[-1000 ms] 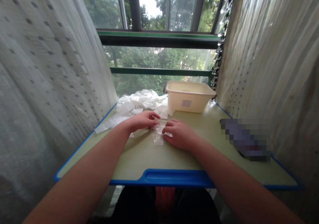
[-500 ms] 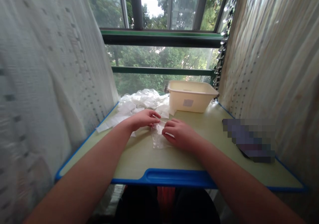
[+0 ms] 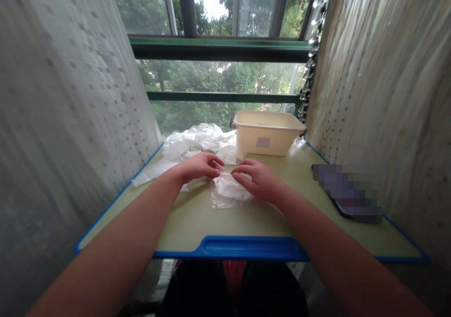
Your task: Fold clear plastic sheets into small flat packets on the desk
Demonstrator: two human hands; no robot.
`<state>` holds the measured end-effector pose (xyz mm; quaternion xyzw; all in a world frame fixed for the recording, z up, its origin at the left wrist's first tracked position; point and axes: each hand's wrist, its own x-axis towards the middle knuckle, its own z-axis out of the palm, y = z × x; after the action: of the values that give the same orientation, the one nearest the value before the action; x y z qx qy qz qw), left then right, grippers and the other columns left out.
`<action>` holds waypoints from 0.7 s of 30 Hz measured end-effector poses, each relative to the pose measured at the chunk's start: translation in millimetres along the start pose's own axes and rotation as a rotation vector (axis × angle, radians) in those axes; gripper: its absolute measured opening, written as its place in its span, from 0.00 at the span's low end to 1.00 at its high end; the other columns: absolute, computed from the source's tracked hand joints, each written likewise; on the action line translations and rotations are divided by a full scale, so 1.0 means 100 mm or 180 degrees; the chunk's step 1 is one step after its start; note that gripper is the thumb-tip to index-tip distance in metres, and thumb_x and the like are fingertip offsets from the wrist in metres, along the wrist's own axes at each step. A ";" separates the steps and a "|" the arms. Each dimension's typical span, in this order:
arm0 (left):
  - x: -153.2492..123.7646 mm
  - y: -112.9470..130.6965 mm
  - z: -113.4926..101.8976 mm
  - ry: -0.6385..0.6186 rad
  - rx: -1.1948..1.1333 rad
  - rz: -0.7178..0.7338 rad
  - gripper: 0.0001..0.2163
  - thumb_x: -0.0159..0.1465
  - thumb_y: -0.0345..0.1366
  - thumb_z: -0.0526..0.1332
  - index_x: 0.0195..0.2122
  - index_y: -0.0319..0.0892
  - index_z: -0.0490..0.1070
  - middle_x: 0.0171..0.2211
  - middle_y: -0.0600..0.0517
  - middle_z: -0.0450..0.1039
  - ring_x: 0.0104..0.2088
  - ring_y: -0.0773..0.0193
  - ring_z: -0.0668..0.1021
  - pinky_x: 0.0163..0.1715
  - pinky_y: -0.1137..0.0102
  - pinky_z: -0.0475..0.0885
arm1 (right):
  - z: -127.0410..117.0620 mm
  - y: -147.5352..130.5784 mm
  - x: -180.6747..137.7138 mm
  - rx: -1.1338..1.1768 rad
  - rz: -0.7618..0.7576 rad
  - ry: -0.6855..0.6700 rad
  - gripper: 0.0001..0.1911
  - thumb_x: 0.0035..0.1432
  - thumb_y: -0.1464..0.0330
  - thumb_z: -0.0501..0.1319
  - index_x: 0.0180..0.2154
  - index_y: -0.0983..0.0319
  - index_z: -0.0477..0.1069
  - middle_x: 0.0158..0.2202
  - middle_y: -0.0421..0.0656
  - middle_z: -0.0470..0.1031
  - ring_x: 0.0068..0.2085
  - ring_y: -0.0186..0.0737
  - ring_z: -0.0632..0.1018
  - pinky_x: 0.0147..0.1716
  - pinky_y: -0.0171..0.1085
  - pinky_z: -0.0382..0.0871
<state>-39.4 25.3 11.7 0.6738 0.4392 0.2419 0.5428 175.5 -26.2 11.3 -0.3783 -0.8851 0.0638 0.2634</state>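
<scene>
A small clear plastic bag (image 3: 225, 195) lies flat on the green desk (image 3: 246, 218) between my hands. My left hand (image 3: 199, 166) pinches the bag's top left edge with curled fingers. My right hand (image 3: 259, 180) rests on the bag's right side, its fingers bent and pressing on the plastic near the top edge. Behind the hands a heap of more clear plastic bags (image 3: 200, 143) covers the far left of the desk.
A cream plastic tub (image 3: 266, 134) stands at the back right. A blurred dark object (image 3: 348, 192) lies on the right of the desk. Perforated white panels wall both sides, a window is ahead, and a blue lip (image 3: 243, 248) edges the near side.
My right hand has uncurled somewhat and shifted onto the bag, which now lies more spread out on the desk. My left hand has stayed at the bag's top edge.
</scene>
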 end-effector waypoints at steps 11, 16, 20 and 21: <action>0.03 -0.05 -0.01 0.0108 0.0666 0.0130 0.20 0.50 0.40 0.63 0.42 0.37 0.68 0.32 0.48 0.74 0.30 0.63 0.75 0.30 0.69 0.68 | -0.01 0.28 -0.02 -0.0064 0.0994 -0.0692 0.14 0.49 0.65 0.58 0.39 0.62 0.74 0.32 0.43 0.75 0.31 0.36 0.72 0.29 0.31 0.62; -0.08 0.07 0.13 0.0528 0.2254 0.0881 0.23 0.49 0.50 0.62 0.42 0.42 0.70 0.42 0.47 0.71 0.42 0.55 0.72 0.41 0.64 0.67 | 0.00 0.29 0.00 0.0002 0.0872 -0.0691 0.12 0.51 0.67 0.55 0.35 0.63 0.75 0.29 0.42 0.75 0.29 0.35 0.71 0.28 0.31 0.61; -0.13 0.10 0.29 0.0332 0.2931 0.1264 0.29 0.47 0.53 0.62 0.48 0.44 0.67 0.47 0.47 0.67 0.48 0.53 0.68 0.48 0.64 0.62 | -0.03 0.30 -0.01 0.0194 0.0930 -0.0725 0.13 0.53 0.65 0.54 0.36 0.63 0.74 0.32 0.43 0.76 0.31 0.36 0.72 0.31 0.31 0.62; -0.12 0.09 0.31 0.0286 0.3031 0.1213 0.30 0.47 0.53 0.62 0.49 0.44 0.66 0.47 0.46 0.67 0.48 0.53 0.68 0.47 0.64 0.62 | -0.04 0.30 -0.01 0.0257 0.0984 -0.0737 0.14 0.54 0.64 0.54 0.37 0.63 0.74 0.32 0.44 0.76 0.32 0.37 0.73 0.32 0.32 0.63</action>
<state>-17.6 -1.2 13.2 0.9033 0.3929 0.1384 0.1027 197.6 -5.9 4.9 -0.4889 -0.8376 0.1821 0.1618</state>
